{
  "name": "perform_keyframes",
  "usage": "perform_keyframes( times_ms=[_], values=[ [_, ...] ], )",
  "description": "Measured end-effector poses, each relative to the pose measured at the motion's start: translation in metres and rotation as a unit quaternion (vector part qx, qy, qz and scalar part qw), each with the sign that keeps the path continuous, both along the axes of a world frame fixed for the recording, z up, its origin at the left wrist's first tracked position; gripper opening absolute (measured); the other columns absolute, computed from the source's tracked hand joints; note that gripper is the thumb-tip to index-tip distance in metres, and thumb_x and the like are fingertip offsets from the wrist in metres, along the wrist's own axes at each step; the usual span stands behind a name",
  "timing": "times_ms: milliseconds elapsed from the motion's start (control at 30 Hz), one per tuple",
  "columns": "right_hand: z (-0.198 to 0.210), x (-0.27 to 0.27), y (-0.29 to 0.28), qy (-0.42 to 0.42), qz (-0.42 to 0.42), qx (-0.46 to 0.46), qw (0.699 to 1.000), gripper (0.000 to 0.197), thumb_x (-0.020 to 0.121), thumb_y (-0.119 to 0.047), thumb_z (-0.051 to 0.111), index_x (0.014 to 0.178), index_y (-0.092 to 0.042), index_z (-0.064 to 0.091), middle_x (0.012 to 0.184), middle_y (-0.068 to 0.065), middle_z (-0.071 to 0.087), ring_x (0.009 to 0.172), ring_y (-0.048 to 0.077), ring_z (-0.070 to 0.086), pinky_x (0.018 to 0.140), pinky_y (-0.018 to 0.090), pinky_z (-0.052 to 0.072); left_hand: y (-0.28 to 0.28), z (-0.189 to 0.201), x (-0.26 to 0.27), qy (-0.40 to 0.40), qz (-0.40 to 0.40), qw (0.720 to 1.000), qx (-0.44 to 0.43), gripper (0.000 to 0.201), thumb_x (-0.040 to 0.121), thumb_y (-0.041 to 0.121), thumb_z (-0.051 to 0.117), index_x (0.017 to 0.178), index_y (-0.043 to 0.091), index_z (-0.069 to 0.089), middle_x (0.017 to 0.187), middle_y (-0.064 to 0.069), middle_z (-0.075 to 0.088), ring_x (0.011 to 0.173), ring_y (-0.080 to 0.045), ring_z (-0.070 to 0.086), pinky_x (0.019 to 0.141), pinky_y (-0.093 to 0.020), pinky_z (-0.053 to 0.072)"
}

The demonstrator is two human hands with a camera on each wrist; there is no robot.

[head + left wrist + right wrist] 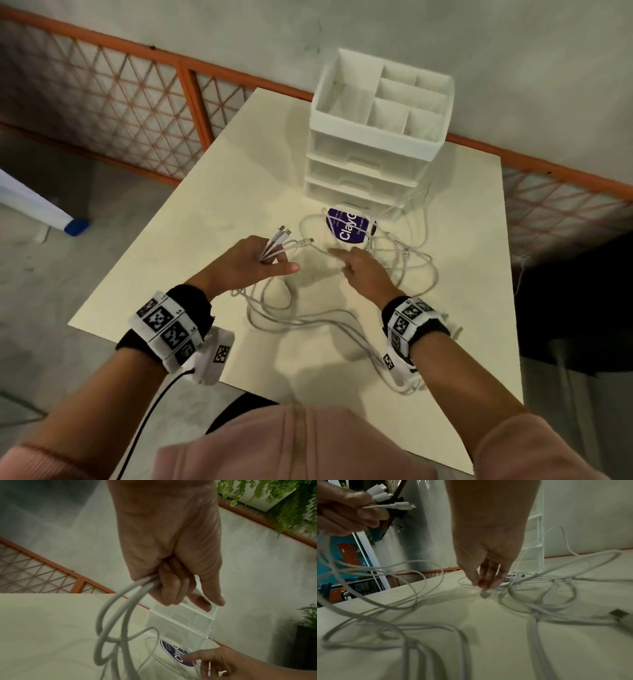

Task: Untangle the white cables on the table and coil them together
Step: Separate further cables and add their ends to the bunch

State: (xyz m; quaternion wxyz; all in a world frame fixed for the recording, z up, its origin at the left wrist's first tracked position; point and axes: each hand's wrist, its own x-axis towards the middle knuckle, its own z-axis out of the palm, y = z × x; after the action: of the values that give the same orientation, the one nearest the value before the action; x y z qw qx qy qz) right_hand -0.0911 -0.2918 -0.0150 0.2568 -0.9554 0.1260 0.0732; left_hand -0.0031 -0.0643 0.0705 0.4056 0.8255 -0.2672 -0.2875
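Observation:
Several white cables (404,270) lie tangled in loops across the cream table (191,246). My left hand (274,262) grips a bunch of cable ends, their connectors (284,236) fanning out past the fingers. In the left wrist view the cords (109,622) hang from that curled fist (171,588) down to the table. My right hand (342,260) reaches forward with straight fingers. In the right wrist view its fingertips (485,584) point down onto a strand lying on the table. One loose plug (619,615) lies at the right.
A white drawer unit (376,137) with an open divided top stands at the table's back. A round purple label (349,226) lies in front of it under the cables. An orange mesh railing (137,102) runs behind. Cable loops hang over the table's near right edge (407,383).

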Motion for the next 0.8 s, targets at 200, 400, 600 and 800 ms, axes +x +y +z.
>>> perform_keyframes(
  times_ms=[200, 400, 600, 800],
  values=[
    [-0.005, 0.012, -0.018, 0.032, -0.062, 0.010, 0.998, 0.066, 0.081, -0.003, 0.067, 0.138, -0.021, 0.040, 0.136, 0.015, 0.037, 0.118, 0.032, 0.053, 0.098, 0.041, 0.047, -0.003, -0.006, 0.004, 0.008, 0.014, 1.000, -0.003, 0.026, 0.075, 0.035, 0.077, 0.061, 0.020, 0.061, 0.054, 0.007, 0.043, 0.049, -0.005, 0.038, 0.051, -0.013, 0.032],
    [-0.010, 0.008, -0.013, -0.009, 0.028, -0.047, 0.998, 0.064, 0.082, 0.008, 0.058, 0.131, -0.033, 0.051, 0.117, 0.007, 0.041, 0.091, 0.025, 0.061, 0.077, 0.039, 0.055, -0.010, -0.004, 0.005, -0.003, -0.003, 1.000, 0.006, 0.026, 0.077, 0.034, 0.076, 0.062, 0.020, 0.060, 0.044, 0.011, 0.037, 0.043, -0.005, 0.037, 0.048, -0.012, 0.031],
    [-0.008, 0.012, -0.010, -0.016, 0.065, -0.097, 0.993, 0.022, 0.087, -0.014, 0.061, 0.107, -0.022, 0.067, 0.111, 0.004, 0.054, 0.101, 0.024, 0.058, 0.070, 0.033, 0.045, -0.011, -0.003, 0.002, -0.004, -0.013, 1.000, 0.009, 0.026, 0.079, 0.033, 0.075, 0.068, 0.013, 0.062, 0.039, 0.012, 0.037, 0.041, -0.004, 0.038, 0.047, -0.010, 0.031],
    [0.005, 0.025, -0.013, -0.092, -0.020, 0.074, 0.993, 0.022, 0.086, -0.010, 0.058, 0.102, -0.019, 0.071, 0.104, -0.002, 0.058, 0.101, 0.015, 0.048, 0.093, 0.035, 0.032, -0.007, -0.006, 0.003, -0.010, 0.000, 1.000, 0.011, 0.030, 0.081, 0.034, 0.072, 0.060, 0.019, 0.057, 0.041, 0.013, 0.042, 0.043, -0.004, 0.041, 0.049, -0.011, 0.033]
  ],
)
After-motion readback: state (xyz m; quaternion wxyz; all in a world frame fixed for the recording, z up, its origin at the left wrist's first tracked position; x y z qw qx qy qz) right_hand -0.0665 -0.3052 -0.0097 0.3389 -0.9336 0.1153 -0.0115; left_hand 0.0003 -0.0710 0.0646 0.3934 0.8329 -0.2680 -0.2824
